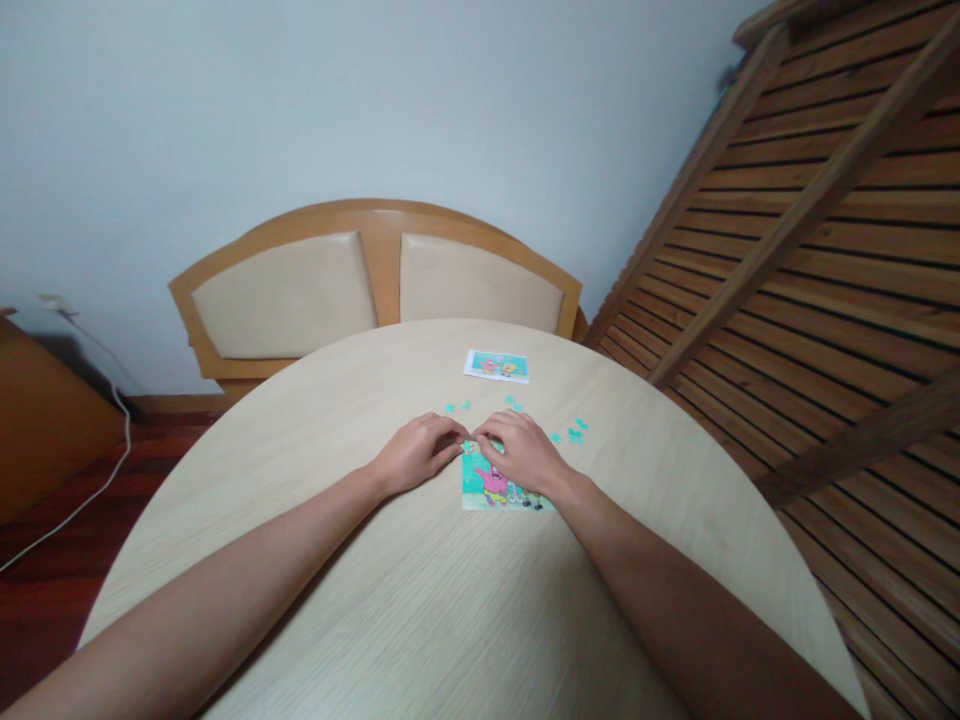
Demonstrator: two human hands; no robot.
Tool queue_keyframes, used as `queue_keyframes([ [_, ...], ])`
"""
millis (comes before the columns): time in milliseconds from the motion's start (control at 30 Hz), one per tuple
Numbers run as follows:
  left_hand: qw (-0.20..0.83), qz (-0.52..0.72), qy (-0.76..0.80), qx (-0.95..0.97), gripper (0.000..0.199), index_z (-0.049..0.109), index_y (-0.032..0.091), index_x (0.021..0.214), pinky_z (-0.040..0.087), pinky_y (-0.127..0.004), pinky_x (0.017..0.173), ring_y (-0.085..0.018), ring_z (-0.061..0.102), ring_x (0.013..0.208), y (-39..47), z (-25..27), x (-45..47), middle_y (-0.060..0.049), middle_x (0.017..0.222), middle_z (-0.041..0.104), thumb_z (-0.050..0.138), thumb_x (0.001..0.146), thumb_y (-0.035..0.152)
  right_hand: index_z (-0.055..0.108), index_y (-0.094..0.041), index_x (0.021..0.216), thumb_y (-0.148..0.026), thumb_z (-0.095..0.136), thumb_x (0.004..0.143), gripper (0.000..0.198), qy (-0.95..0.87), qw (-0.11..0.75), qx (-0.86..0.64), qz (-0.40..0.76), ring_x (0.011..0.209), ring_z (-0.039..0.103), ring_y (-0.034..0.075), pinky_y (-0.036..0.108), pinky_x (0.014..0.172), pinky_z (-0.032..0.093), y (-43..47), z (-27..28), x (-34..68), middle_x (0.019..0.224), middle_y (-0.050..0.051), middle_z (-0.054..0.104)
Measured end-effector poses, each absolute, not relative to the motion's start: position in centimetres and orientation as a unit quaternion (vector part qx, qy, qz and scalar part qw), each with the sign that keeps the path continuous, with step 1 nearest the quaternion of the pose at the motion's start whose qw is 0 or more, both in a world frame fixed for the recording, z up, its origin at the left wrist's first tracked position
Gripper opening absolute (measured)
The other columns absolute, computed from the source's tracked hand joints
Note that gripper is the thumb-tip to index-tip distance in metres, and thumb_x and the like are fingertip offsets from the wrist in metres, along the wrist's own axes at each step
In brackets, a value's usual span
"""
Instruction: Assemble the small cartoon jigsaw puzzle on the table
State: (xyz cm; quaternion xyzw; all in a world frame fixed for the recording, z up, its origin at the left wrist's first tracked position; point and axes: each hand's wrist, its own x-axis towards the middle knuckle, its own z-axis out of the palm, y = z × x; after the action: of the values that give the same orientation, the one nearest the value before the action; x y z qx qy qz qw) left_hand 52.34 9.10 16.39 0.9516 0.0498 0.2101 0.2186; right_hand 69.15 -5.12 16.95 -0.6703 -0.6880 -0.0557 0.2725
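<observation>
A partly assembled jigsaw puzzle (491, 485) lies flat on the table, with a pink cartoon starfish on a turquoise ground. My left hand (420, 452) rests at its upper left corner, fingers and thumb bent together. Over the puzzle's upper right part lies my right hand (521, 450), hiding much of the picture, its fingertips also pinched. The two sets of fingertips almost meet at the top left edge. Whatever they hold there is too small and covered to make out. Loose turquoise puzzle pieces (576, 435) are scattered beyond and to the right of my hands.
A reference picture card (497, 367) lies farther back on the round wooden table (360, 580). Behind the table stands a padded headboard (292, 295) against the wall. Slatted wood (825, 230) leans at the right. A white cable (124, 440) hangs at the left.
</observation>
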Motion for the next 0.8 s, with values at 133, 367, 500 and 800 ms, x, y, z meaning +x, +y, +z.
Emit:
queue_keyframes([
  [133,0.225,0.213,0.046,0.95,0.013,0.065,0.022,0.105,0.049,-0.032,0.084,-0.02,0.062,0.092,9.16,16.24,52.41,-0.003,0.097,0.071,0.06,0.093,0.021,0.072,-0.019,0.092,-0.021,0.056,0.096,0.017,-0.692,0.255,-0.673,-0.063,0.09,0.061,0.019,0.032,0.081,0.039,-5.14,17.13,69.07,0.09,0.005,0.072],
  [367,0.231,0.22,0.05,0.947,0.018,0.063,0.021,0.109,0.049,-0.031,0.082,-0.019,0.062,0.089,9.17,16.07,52.49,-0.003,0.095,0.069,0.059,0.091,0.017,0.074,-0.021,0.095,-0.026,0.06,0.095,0.016,-0.707,0.242,-0.661,-0.068,0.09,0.061,0.019,0.032,0.08,0.037,-5.26,17.25,69.11,0.089,0.004,0.071],
  [500,0.234,0.222,0.052,0.945,0.016,0.062,0.02,0.109,0.049,-0.031,0.081,-0.019,0.063,0.089,9.11,16.04,52.52,-0.004,0.096,0.068,0.059,0.093,0.021,0.074,-0.021,0.091,-0.028,0.064,0.093,0.012,-0.701,0.262,-0.66,-0.058,0.09,0.061,0.019,0.033,0.079,0.037,-5.08,17.07,69.25,0.09,0.004,0.072],
  [800,0.28,0.228,0.092,0.928,0.02,0.063,0.019,0.108,0.05,-0.03,0.078,-0.019,0.064,0.083,8.82,16.13,52.69,-0.004,0.091,0.069,0.057,0.094,0.032,0.071,-0.02,0.08,-0.025,0.069,0.089,0.01,-0.668,0.325,-0.669,-0.021,0.085,0.063,0.018,0.032,0.081,0.038,-4.82,16.67,69.53,0.084,0.002,0.072],
])
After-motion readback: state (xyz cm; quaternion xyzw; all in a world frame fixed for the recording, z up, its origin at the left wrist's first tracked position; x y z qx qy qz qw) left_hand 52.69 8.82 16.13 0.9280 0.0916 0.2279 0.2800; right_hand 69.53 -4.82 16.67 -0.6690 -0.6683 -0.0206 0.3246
